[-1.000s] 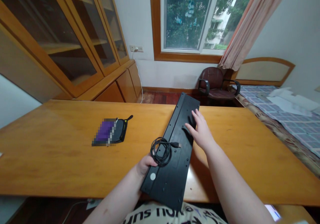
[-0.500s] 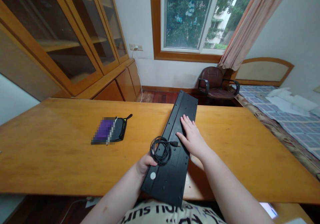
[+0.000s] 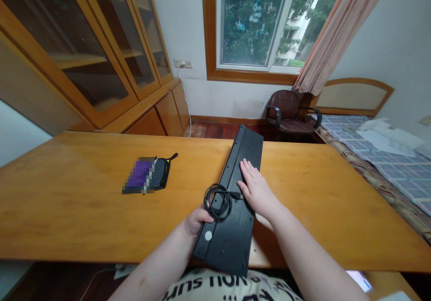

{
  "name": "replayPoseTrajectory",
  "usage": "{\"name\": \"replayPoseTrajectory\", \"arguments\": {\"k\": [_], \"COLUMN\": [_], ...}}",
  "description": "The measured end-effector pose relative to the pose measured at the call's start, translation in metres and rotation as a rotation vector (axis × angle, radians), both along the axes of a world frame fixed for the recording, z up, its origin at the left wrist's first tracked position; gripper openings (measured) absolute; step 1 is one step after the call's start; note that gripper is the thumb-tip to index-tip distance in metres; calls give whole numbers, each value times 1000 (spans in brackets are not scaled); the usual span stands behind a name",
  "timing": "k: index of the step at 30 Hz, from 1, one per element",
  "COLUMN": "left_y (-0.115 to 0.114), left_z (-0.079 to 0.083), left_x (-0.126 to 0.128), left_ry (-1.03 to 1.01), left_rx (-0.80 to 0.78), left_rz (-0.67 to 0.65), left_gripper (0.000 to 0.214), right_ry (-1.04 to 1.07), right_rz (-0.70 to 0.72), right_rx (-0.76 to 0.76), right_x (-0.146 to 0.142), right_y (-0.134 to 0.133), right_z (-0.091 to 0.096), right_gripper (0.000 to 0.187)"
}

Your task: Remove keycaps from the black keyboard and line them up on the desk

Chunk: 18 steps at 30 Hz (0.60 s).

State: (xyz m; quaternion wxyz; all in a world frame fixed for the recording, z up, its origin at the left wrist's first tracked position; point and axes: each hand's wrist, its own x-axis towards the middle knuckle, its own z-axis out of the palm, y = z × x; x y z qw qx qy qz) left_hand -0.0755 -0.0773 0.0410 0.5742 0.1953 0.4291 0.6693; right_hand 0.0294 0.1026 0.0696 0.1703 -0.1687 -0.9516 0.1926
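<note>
A black keyboard lies upside down on the wooden table, running from my chest out toward the far edge. Its coiled black cable with a USB plug rests on the underside. My left hand grips the keyboard's left edge beside the coil, fingers curled under it. My right hand lies flat on the keyboard's back near its middle, fingers stretched out and pointing away from me.
A small dark pouch with a purple patch lies on the table to the left. Beyond the table stand a brown armchair, a glass-fronted wooden cabinet and a bed at the right.
My right hand has slid back along the keyboard toward me, from its far part to near the middle. The keyboard has swung slightly. My left hand kept its grip.
</note>
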Motion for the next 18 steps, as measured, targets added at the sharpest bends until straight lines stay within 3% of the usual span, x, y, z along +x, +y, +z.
{"name": "replayPoseTrajectory", "arguments": {"k": [3,9,14,18], "left_y": [1,3,8,12], "left_z": [2,1,6,14], "left_x": [0,-2,-2,1], "left_ry": [-133,-150,-134,-147], "left_rx": [90,108,134,199], "left_rz": [-77,-45,-13,26], "left_gripper": [37,38,38,33], "right_ry": [14,174,223,146], "right_rz": [-19,-20,161,321], "right_rx": [-34,-102,-137,-38], "right_x": [-1,17,41,53], "right_y": [2,-8,-35,-57], "right_z": [-1,17,23,25], "right_gripper": [58,50,46,66]}}
